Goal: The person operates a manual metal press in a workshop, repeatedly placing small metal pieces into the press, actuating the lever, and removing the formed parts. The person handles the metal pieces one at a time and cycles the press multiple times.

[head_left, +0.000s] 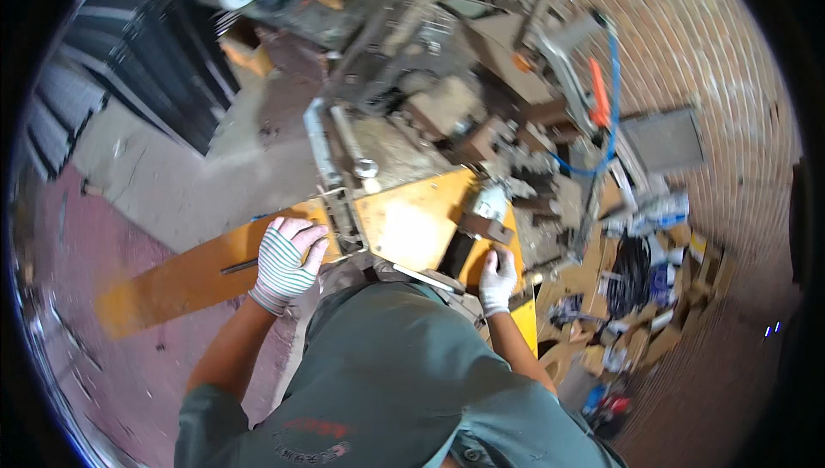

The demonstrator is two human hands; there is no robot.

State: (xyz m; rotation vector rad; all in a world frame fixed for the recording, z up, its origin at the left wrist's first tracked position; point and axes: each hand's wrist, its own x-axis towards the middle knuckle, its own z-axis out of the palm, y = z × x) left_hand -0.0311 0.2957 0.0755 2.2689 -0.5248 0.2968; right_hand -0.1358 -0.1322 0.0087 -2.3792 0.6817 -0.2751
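Note:
My left hand (290,263), in a white glove with green stripes, is closed over a long orange board (193,272). From its outer side sticks out a thin dark metal rod (239,268), which the curled fingers seem to grip. My right hand (498,283), also gloved, is at the right part of a yellow-orange machine top (404,220). Its fingers are drawn together below a brown metal block (485,227); what they hold, if anything, is hidden. A whitish bottle-like object (491,201) stands just beyond that block. Between my hands lies a slim white stick (427,279).
Beyond the machine top is a cluttered bench with metal blocks (447,107). A blue hose (614,90) and an orange-red handle (598,94) stand by the brick wall. Cardboard boxes with a black cable coil (632,275) are at right. Dark stacked panels (150,60) stand far left.

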